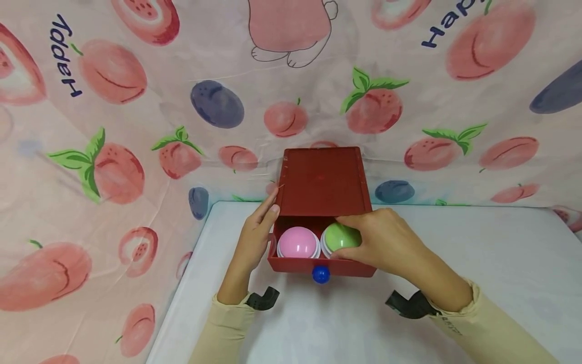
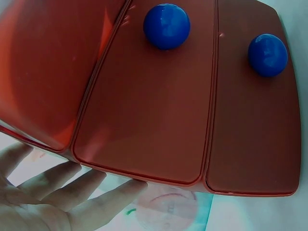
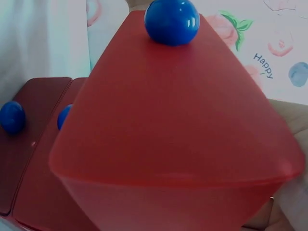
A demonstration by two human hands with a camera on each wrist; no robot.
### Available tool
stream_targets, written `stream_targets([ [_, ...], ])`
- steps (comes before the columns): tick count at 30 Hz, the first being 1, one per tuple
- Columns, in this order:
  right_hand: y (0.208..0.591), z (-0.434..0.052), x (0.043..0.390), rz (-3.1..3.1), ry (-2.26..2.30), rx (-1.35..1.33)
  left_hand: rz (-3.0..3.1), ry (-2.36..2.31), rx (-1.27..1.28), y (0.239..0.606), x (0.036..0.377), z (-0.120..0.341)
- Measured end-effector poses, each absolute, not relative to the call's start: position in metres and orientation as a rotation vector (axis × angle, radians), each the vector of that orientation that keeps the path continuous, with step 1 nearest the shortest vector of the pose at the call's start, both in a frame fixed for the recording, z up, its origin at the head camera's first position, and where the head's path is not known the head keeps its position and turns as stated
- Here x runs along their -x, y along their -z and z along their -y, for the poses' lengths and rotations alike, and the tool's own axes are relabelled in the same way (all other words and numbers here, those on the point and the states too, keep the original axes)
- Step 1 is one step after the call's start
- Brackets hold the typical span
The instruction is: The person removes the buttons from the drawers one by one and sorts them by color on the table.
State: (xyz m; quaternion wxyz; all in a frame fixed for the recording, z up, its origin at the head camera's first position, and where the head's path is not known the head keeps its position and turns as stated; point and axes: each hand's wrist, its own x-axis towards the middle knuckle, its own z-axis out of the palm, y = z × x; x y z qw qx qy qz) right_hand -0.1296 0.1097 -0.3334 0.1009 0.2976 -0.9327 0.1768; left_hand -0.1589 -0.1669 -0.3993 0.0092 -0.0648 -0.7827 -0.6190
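Left to right, from the head view. Our left hand point(image 1: 254, 237) lies flat against the left wall of the red cabinet point(image 1: 320, 182), fingers straight and spread a little, steadying it. The left wrist view shows the same fingers point(image 2: 62, 192) stretched along the cabinet's lower edge, holding nothing.

The top drawer point(image 1: 318, 265) stands pulled out toward us, over the white counter point(image 1: 477, 263). Inside, two domes sit side by side and touching: the pink dome point(image 1: 297, 242) on the left, the green dome point(image 1: 341, 236) on the right, each on a white rim.

Our right hand point(image 1: 382, 240) is over the drawer's right half, fingers curled round the green dome from above and the side. We judge the step in hand to be the handling of that dome at the drawer; whether it goes in or comes out we cannot tell. The next move calls for a straight lift or seat clear of the drawer walls, without nudging the pink one.

Materials: the cabinet is smooth, hard red plastic, its fronts flat with rounded corners, each front with a glossy blue knob point(image 1: 321, 274). The right wrist view is filled by the drawer's front and knob; no fingers show there. The domes are shiny, hemispherical and likely slippery. A fruit-print cloth point(image 1: 113, 126) hangs behind, soft and creased.
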Motion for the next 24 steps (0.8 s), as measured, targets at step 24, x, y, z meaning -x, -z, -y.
stream_targets([
  [24,0.327,-0.107,0.135,2.802,-0.387,-0.937,2.42,1.984,0.227,0.399,0.159,0.166],
])
